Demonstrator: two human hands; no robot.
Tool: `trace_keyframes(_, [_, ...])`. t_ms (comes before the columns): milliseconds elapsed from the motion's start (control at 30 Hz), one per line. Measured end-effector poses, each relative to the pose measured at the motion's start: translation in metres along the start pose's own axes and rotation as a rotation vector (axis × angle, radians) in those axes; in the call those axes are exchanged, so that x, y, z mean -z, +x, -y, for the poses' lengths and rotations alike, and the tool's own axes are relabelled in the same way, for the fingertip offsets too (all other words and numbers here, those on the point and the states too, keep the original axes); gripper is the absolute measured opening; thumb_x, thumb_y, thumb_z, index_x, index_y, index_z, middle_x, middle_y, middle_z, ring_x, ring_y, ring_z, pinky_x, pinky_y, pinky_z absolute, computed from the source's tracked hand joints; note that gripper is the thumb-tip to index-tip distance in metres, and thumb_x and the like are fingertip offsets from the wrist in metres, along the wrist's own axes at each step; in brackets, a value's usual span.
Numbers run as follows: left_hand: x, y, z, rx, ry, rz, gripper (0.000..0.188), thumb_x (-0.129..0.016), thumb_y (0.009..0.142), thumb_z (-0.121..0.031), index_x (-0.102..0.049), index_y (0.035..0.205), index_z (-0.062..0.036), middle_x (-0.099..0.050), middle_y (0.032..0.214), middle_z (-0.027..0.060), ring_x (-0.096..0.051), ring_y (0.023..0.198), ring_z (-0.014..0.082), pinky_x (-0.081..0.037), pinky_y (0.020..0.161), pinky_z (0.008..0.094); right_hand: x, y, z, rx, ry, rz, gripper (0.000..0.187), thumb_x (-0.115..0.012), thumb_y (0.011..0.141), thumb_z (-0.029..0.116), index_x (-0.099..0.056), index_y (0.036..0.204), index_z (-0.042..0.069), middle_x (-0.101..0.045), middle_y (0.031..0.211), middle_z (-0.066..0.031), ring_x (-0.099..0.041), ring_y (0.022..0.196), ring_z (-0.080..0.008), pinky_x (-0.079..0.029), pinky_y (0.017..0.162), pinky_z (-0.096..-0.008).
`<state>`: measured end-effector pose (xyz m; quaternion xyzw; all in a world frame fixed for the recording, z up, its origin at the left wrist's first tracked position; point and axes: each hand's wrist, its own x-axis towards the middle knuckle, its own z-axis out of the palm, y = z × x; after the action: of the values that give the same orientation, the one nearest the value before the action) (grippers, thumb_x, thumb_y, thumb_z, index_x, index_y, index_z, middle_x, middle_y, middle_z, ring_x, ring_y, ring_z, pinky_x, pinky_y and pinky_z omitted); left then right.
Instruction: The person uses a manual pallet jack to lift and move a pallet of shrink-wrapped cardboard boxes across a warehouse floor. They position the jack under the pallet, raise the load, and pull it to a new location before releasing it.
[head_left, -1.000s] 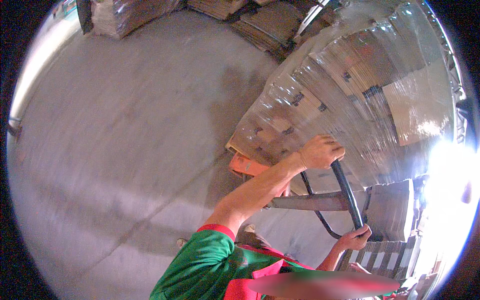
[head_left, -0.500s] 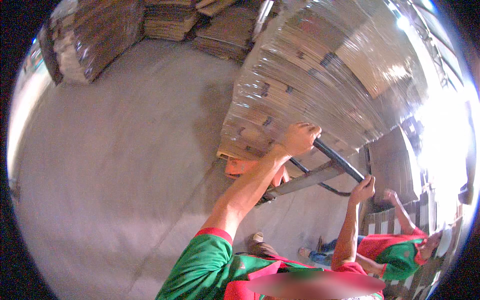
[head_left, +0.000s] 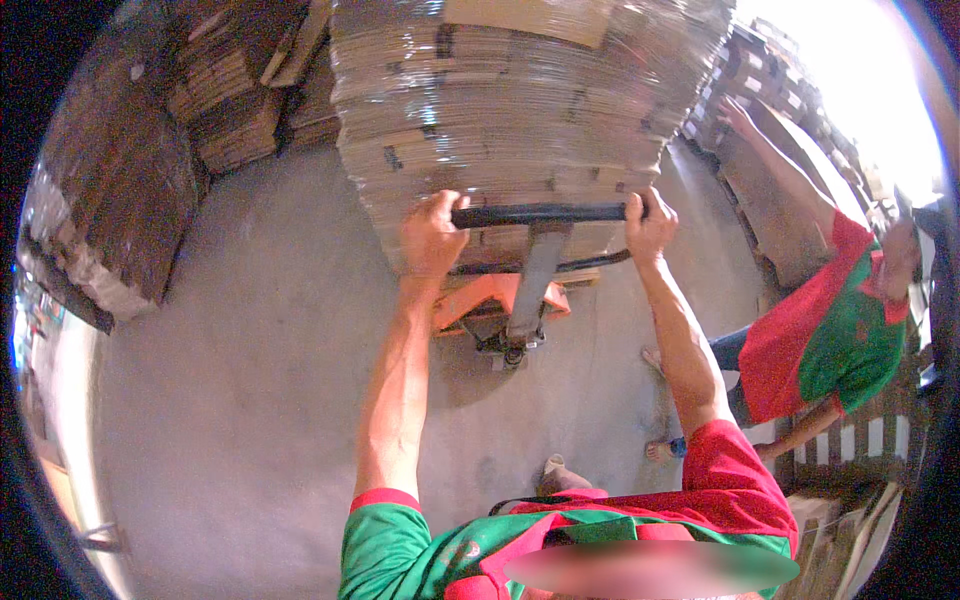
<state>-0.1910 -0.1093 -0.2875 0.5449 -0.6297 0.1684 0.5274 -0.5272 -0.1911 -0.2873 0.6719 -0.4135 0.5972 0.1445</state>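
Head view: the black handle bar [head_left: 550,214] of the orange pallet jack [head_left: 490,292] is gripped at both ends, left end by the left hand [head_left: 432,235], right end by the right hand [head_left: 652,228]. Jack sits mid-frame, right under the film-wrapped stack [head_left: 520,120] at upper centre.

Risks, as judged: load is tall, so a lean or topple could be caused by a sharp turn or jerk. Co-worker [head_left: 840,330] at right of frame is near the load's side; a pinch could be caused by a swing that way. Own shoe [head_left: 553,464], lower centre, could be clipped if the jack were pulled back fast. Left-hand stack [head_left: 110,200] could be scraped on a wide turn.

Hard to make out: stack top is cut off by the upper edge; forks are hidden under the load; upper right is washed out by glare; contact by the co-worker's raised hand [head_left: 738,115] cannot be told.
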Motion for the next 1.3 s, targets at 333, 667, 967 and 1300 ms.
trace_keyframes(333, [0.006, -0.025, -0.031, 0.1, 0.202, -0.095, 0.021, -0.075, 0.083, -0.029, -0.064, 0.081, -0.0114, -0.067, 0.071, 0.0125, -0.066, 0.065, 0.0349, -0.048, 0.057, 0.0431, -0.006, 0.004, -0.015, -0.131, 0.112, 0.151, 0.034, -0.063, 0.088, 0.044, -0.064, 0.083, 0.01, -0.066, 0.072, -0.0144, -0.065, 0.07, -0.0371, -0.049, 0.068, -0.047])
trace_keyframes(667, [-0.026, -0.044, -0.109, 0.263, 0.305, -0.082, 0.029, -0.075, 0.064, -0.006, -0.065, 0.089, -0.0155, -0.07, 0.082, 0.0044, -0.069, 0.076, 0.0279, -0.053, 0.066, 0.0413, -0.065, 0.041, -0.117, -0.087, 0.345, 0.226, 0.039, -0.052, 0.093, 0.036, -0.064, 0.084, 0.0, -0.066, 0.079, -0.0164, -0.065, 0.076, -0.0354, -0.05, 0.073, -0.0413])
trace_keyframes(967, [-0.039, -0.043, -0.148, 0.278, 0.304, 0.006, 0.031, -0.08, 0.069, -0.011, -0.064, 0.095, -0.0154, -0.07, 0.085, 0.007, -0.068, 0.079, 0.0298, -0.053, 0.068, 0.0413, -0.067, 0.068, -0.141, -0.212, 0.549, 0.467, 0.047, -0.044, 0.097, 0.038, -0.063, 0.084, -0.003, -0.063, 0.077, -0.0111, -0.056, 0.074, -0.021, -0.044, 0.073, -0.0332])
trace_keyframes(1300, [0.0, -0.038, -0.102, 0.161, 0.19, -0.08, 0.027, -0.076, 0.066, -0.006, -0.063, 0.089, -0.0123, -0.07, 0.083, 0.0075, -0.069, 0.077, 0.0296, -0.055, 0.067, 0.0419, -0.029, 0.041, -0.082, -0.25, 0.425, 0.365, 0.044, -0.052, 0.097, 0.038, -0.069, 0.089, -0.001, -0.064, 0.075, -0.0061, -0.057, 0.073, -0.014, -0.046, 0.071, -0.0304])
